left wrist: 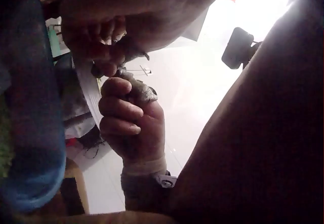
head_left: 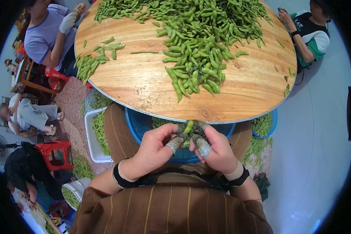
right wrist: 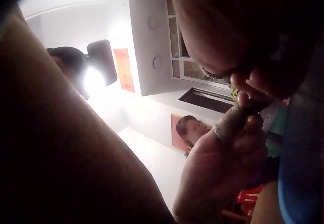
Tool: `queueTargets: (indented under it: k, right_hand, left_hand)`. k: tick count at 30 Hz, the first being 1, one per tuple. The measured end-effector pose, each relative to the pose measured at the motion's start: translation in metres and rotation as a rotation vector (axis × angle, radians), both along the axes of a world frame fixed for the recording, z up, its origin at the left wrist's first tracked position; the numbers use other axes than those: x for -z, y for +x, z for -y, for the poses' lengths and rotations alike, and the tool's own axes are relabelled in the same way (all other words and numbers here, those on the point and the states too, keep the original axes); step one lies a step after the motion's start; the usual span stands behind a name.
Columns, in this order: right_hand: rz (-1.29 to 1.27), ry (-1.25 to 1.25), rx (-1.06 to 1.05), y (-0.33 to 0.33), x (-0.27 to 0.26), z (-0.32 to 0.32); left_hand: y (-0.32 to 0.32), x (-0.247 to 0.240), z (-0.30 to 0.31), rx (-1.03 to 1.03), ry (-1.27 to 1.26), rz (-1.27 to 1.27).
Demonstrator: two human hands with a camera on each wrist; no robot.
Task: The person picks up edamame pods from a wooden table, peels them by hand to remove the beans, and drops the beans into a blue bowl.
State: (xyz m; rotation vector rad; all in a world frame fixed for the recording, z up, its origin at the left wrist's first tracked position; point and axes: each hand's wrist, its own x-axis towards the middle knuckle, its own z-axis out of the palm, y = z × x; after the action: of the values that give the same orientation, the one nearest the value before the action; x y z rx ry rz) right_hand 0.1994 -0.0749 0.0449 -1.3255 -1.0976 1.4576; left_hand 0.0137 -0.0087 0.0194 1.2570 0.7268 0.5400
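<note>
My left hand (head_left: 154, 147) and right hand (head_left: 219, 151) meet just past the table's front edge. Between their fingertips they pinch a green soybean pod (head_left: 188, 126). Thumbs and forefingers on both hands wear greyish, stained wraps. Below them is a blue basin (head_left: 133, 124), partly covered by the hands and the tabletop, with green contents showing. In the dim left wrist view, the right hand (left wrist: 137, 128) has its outer fingers curled in. The right wrist view shows the left hand (right wrist: 217, 163) with its wrapped thumb against the other hand's fingers.
A round wooden table (head_left: 124, 84) bears a large heap of soybean pods (head_left: 206, 43) and a smaller pile (head_left: 90, 65) at left. A white tub (head_left: 93, 134) of beans stands left of my knee, a blue basket (head_left: 275, 123) at right. Other people sit around; a red stool (head_left: 54, 150) stands left.
</note>
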Motion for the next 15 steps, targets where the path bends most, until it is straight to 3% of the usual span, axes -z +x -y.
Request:
queueTargets:
  k: [2, 3, 5, 8, 9, 10, 11, 12, 14, 15]
  right_hand:
    - [-0.022, 0.007, 0.022, 0.000, -0.002, -0.002]
    - [-0.149, -0.073, 0.019, 0.001, -0.001, -0.002]
    - [-0.274, -0.155, 0.021, 0.004, 0.000, -0.004]
    - [-0.383, -0.203, -0.040, 0.009, 0.000, -0.006]
    - [-0.541, -0.266, -0.082, 0.013, -0.003, -0.006]
    - [-0.700, -0.330, -0.126, 0.016, -0.005, -0.006]
    - [-0.699, -0.333, -0.128, 0.016, -0.003, -0.004]
    - [-0.768, -0.323, -0.177, 0.017, -0.001, -0.003]
    - [-0.839, -0.313, -0.224, 0.016, 0.001, -0.002]
    - [-0.864, -0.350, -0.239, 0.014, -0.001, -0.003]
  left_hand:
    - [-0.001, 0.001, -0.001, -0.035, 0.362, -0.164]
    - [-0.002, -0.002, -0.002, -0.033, 0.362, -0.163]
    - [-0.002, -0.012, -0.005, 0.009, 1.076, -0.374]
    - [-0.002, -0.009, -0.008, 0.004, 1.077, -0.280]
    - [-0.004, -0.011, -0.011, 0.006, 1.075, -0.279]
    - [-0.009, -0.015, -0.016, 0.051, 0.296, -0.074]
    - [-0.012, -0.017, -0.018, 0.087, -0.483, 0.133]
    - [-0.014, -0.013, -0.018, 0.084, -0.484, 0.133]
    - [-0.016, 0.001, -0.019, 0.212, -0.784, 0.470]
    - [-0.017, 0.003, -0.019, 0.233, -0.817, 0.489]
